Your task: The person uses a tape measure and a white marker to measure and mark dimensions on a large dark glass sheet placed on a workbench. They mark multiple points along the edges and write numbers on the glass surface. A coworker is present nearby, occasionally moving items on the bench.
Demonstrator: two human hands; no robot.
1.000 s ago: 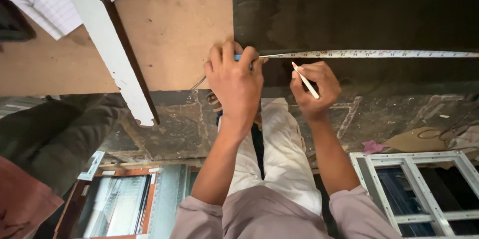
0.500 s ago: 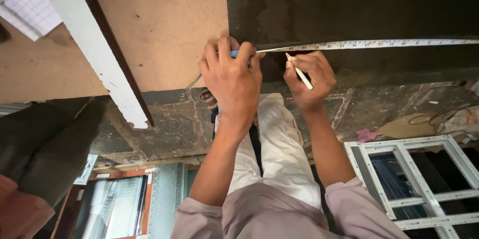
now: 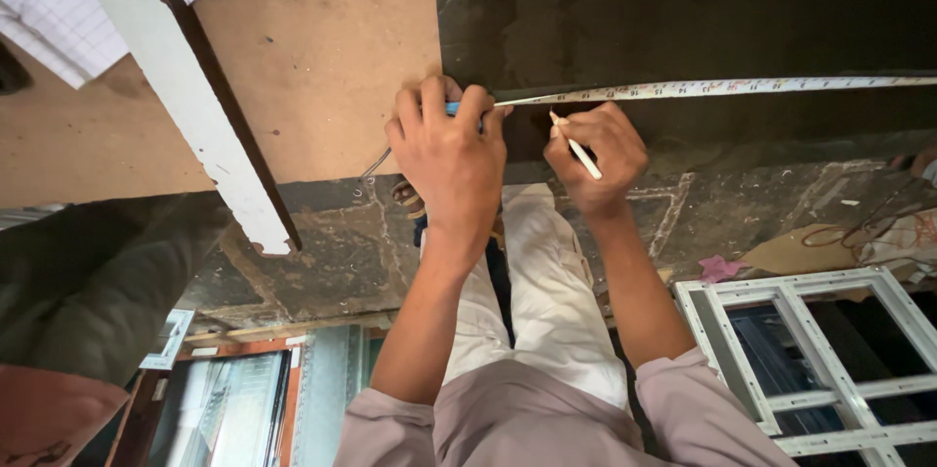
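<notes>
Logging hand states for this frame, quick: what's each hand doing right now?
Left hand: closed over the tape measure case, pressing it onto the dark sheet.
Right hand: closed on a white pencil.

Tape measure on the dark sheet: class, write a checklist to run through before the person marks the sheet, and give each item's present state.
1. Tape measure lies flat and straight across the dark sheet: ok.
2. Left hand pins the tape case end at the sheet's left edge: ok, though the case is mostly hidden under the fingers.
3. Right hand holds the white pencil with its tip close under the tape: ok.
4. Tip sits on the wanted graduation: cannot tell, the marks are too small.
5. Tape's far end is hooked or held: cannot tell, it runs out of view.
6. White bar lies clear of both hands: ok.
</notes>
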